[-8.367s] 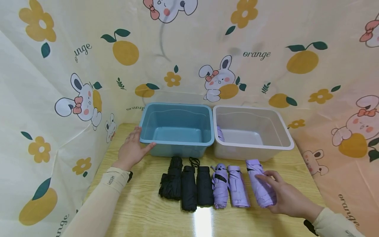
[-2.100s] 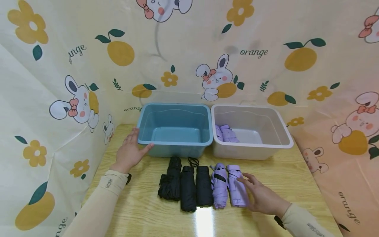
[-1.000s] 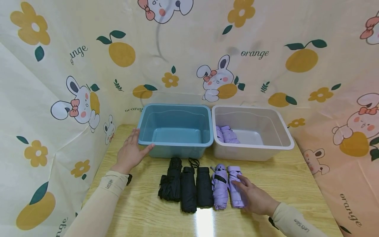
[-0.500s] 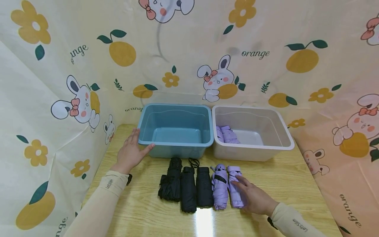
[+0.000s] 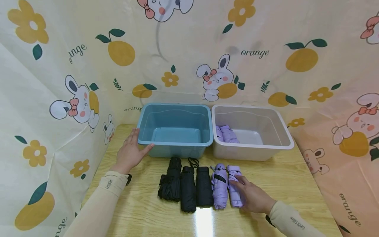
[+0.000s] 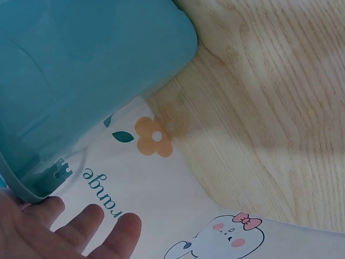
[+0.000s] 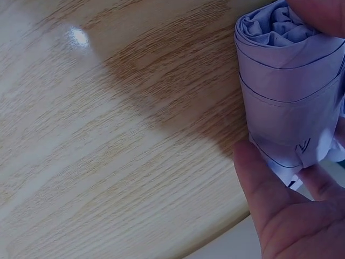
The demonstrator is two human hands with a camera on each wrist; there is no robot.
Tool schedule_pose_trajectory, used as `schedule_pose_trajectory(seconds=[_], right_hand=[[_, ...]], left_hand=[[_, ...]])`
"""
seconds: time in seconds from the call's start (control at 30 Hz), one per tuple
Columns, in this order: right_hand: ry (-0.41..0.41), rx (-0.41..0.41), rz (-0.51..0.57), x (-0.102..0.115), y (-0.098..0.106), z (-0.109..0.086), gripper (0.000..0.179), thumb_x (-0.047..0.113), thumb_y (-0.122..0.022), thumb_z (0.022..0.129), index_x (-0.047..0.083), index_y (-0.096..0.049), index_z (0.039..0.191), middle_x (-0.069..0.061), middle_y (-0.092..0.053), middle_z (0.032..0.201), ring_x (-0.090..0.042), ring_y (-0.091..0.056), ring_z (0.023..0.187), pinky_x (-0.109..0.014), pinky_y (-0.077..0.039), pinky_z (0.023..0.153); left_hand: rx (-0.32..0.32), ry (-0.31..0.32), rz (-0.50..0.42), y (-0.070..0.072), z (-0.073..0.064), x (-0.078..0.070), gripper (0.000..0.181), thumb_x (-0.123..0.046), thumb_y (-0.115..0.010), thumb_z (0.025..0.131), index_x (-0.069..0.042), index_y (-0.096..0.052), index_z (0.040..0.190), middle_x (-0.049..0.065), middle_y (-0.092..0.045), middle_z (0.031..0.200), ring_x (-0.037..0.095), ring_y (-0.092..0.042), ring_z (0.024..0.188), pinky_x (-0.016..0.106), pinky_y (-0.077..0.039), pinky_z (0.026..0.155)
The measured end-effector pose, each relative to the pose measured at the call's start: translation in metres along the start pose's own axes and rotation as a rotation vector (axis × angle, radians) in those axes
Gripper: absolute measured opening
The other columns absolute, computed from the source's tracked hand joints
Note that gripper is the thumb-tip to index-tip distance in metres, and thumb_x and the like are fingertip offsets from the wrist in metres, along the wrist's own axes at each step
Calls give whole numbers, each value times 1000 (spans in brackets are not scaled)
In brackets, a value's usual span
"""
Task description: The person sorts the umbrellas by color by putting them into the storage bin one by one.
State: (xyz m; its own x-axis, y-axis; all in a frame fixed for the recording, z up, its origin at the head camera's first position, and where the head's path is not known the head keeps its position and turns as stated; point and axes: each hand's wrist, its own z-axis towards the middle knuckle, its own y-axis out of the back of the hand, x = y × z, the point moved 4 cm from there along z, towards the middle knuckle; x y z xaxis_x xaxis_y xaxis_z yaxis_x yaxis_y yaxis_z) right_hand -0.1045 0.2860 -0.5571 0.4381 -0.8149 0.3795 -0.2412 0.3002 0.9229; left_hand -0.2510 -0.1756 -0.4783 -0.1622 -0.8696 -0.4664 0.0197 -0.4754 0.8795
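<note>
My right hand (image 5: pixel 255 197) holds the rightmost folded purple umbrella (image 5: pixel 235 194) on the table, its thumb and fingers on opposite sides of the rolled cloth. In the right wrist view, this umbrella (image 7: pixel 291 86) shows its spiralled end and fingers (image 7: pixel 259 178) against its side. Another purple umbrella (image 5: pixel 220 191) lies just left of it. My left hand (image 5: pixel 129 153) rests against the left front corner of the blue bin (image 5: pixel 177 144), fingers extended. Close up, those fingertips (image 6: pixel 126 229) are at the bin's rim.
Several black folded umbrellas (image 5: pixel 188 191) lie in a row left of the purple ones. The white bin (image 5: pixel 251 146) stands right of the blue bin, with purple umbrellas (image 5: pixel 229 135) inside at its left end. A patterned sheet (image 5: pixel 183 49) hangs behind.
A purple umbrella that my right hand held on the table earlier now lies in the white bin. My right hand has since moved left onto another one. My left hand stays at the blue bin.
</note>
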Motion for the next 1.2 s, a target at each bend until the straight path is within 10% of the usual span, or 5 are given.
schedule_pose_trajectory(seconds=[1.2], right_hand=[[-14,-4,4,-3,-8,0,99,15,-97,50,8,-55,139,-28,-38,141,-44,-61,102,-51,-54,80]], left_hand=[[15,0,21,1,0,0,105,-72,-51,91,-2,-11,160,22,-12,163,46,-20,145,64,-41,95]])
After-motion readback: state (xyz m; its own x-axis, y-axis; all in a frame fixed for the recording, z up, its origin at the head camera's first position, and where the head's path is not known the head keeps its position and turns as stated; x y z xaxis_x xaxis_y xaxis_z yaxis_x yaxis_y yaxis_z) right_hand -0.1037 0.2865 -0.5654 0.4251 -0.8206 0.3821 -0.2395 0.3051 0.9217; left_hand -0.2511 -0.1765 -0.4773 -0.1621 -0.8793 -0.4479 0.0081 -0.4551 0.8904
